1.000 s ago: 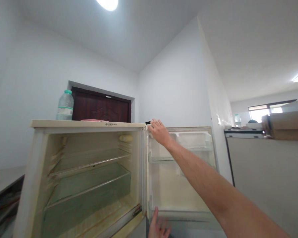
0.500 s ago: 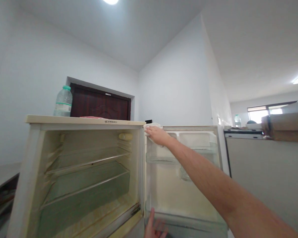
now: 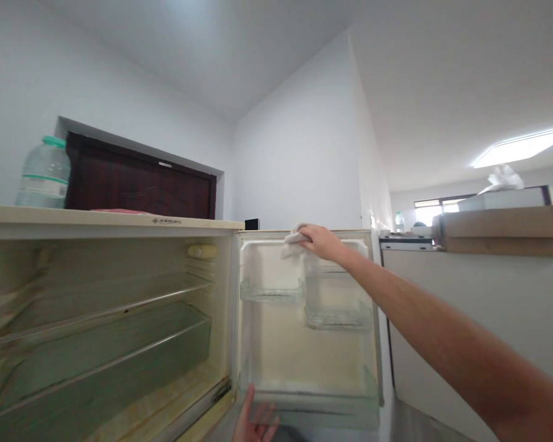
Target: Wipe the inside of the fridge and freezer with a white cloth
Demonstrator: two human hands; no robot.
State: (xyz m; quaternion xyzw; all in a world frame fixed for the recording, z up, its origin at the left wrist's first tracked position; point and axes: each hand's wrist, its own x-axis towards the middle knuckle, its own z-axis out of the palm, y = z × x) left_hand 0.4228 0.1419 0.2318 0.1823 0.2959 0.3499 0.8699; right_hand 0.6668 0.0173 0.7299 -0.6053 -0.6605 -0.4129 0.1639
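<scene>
My right hand (image 3: 321,241) grips a white cloth (image 3: 295,240) against the top edge of the open fridge door (image 3: 304,344). Low in the view, my left hand (image 3: 254,420) has its fingers spread, beside the door's bottom shelf (image 3: 322,412); nothing shows in it. Clear plastic shelves line the inside of the door. To the left stands the open fridge compartment (image 3: 233,294), its interior yellowed, with a glass shelf (image 3: 110,313) and a clear drawer (image 3: 166,350) below.
A plastic bottle with a green cap (image 3: 46,175) stands on the fridge top (image 3: 96,216). Behind is a dark red door (image 3: 142,181). At the right, a cardboard box (image 3: 502,230) lies on a white cabinet (image 3: 470,319); a wall (image 3: 304,153) rises behind the fridge door.
My right hand and the cloth have moved right along the door's top edge, away from the hinge side. The view has turned right. My left hand stays low by the bottom door shelf.
</scene>
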